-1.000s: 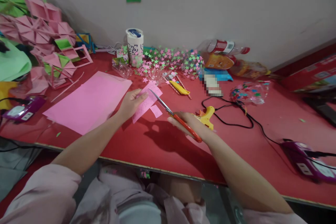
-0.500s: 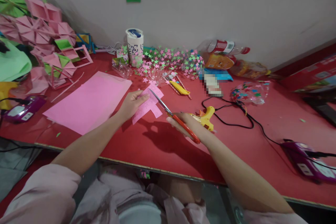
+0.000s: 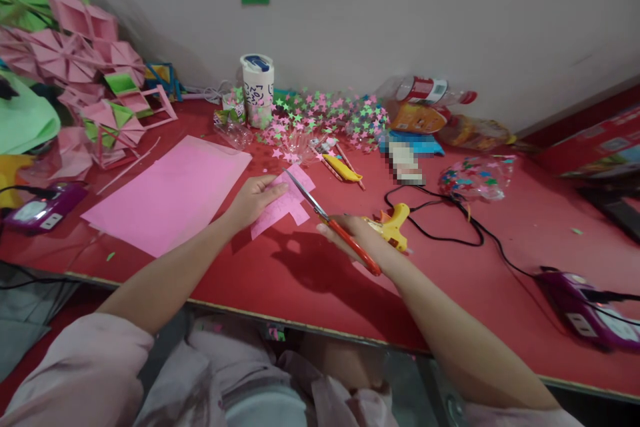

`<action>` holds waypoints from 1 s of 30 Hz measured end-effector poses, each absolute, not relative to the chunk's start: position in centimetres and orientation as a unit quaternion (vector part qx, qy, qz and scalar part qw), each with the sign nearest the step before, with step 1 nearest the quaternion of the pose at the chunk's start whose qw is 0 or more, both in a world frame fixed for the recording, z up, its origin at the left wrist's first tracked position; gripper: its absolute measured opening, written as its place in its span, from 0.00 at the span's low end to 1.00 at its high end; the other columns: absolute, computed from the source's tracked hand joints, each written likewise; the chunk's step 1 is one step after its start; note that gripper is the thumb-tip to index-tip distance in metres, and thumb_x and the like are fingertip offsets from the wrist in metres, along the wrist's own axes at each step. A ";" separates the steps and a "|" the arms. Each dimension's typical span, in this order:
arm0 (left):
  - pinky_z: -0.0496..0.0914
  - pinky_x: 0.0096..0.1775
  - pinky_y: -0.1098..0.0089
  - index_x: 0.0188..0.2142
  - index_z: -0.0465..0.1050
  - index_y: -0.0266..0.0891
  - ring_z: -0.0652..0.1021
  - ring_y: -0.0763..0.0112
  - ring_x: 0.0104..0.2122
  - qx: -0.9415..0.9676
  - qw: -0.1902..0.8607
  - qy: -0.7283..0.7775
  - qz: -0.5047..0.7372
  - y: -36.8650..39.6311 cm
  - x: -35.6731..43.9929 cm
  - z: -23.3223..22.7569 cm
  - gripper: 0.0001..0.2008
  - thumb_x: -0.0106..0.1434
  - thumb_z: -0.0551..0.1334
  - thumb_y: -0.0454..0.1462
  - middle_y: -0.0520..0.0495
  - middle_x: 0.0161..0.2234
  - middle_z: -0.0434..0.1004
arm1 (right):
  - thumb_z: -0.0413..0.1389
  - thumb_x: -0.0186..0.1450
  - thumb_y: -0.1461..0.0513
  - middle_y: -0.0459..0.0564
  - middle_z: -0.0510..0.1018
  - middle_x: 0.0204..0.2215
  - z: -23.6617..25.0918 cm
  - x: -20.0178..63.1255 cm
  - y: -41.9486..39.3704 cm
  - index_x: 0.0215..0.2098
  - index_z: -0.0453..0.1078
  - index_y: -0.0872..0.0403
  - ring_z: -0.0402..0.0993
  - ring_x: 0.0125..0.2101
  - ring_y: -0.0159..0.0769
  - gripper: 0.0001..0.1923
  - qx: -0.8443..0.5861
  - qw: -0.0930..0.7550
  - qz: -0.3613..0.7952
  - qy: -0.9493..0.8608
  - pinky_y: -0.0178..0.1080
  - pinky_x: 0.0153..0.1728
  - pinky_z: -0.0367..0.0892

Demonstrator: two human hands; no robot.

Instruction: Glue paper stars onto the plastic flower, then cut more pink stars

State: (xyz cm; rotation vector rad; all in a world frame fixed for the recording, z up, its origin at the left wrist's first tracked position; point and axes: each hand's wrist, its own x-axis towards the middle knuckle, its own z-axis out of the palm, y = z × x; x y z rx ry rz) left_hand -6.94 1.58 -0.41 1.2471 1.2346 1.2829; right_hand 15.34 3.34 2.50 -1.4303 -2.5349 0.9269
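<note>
My left hand (image 3: 257, 199) pinches a small piece of pink paper (image 3: 284, 203) between thumb and fingers, a little above the red table. The piece has an uneven, stepped outline. In my right hand (image 3: 350, 232) is a pair of scissors (image 3: 345, 236) with red handles, their blades lying across the upper part of the paper and pointing up and left. The blades look nearly closed. A yellow glue gun (image 3: 397, 227) lies just beyond my right hand. Left of my left hand rest large pink sheets (image 3: 170, 193).
Folded pink and green paper models (image 3: 100, 73) crowd the far left. Along the wall stand a white tumbler (image 3: 259, 90), bags of paper stars (image 3: 325, 113) and a plastic bottle (image 3: 430, 90). Purple power strips (image 3: 585, 307) sit at both sides; a black cord (image 3: 435, 237) loops at right.
The paper piece has shifted slightly right and down with my left hand. The scissors have barely moved, and both hands keep their hold.
</note>
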 end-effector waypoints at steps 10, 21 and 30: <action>0.63 0.28 0.73 0.24 0.69 0.36 0.68 0.77 0.22 0.483 0.493 0.484 0.538 1.5 -6.9 -0.3 0.16 0.52 0.66 0.48 0.55 0.20 0.68 | 0.47 0.59 0.39 0.41 0.58 0.11 2.7 15.5 3.6 0.19 0.54 0.52 0.56 0.15 0.28 0.27 -0.475 0.028 0.310 -0.823 0.34 0.19 0.50; 0.59 0.22 0.75 0.24 0.73 0.36 0.66 0.78 0.19 0.600 0.486 0.499 0.392 0.8 -5.0 -0.4 0.12 0.55 0.62 0.44 0.54 0.19 0.68 | 0.54 0.56 0.46 0.38 0.60 0.10 2.8 14.4 2.1 0.23 0.61 0.53 0.55 0.12 0.26 0.20 -0.483 0.216 0.459 -0.713 0.32 0.17 0.53; 0.70 0.25 0.71 0.32 0.72 0.34 0.77 0.69 0.21 0.508 0.623 0.447 0.392 0.6 -5.4 0.0 0.18 0.53 0.64 0.49 0.45 0.24 0.79 | 0.54 0.58 0.46 0.39 0.60 0.11 2.3 15.6 3.7 0.19 0.54 0.51 0.56 0.14 0.28 0.22 -0.466 0.298 0.450 -0.701 0.35 0.21 0.54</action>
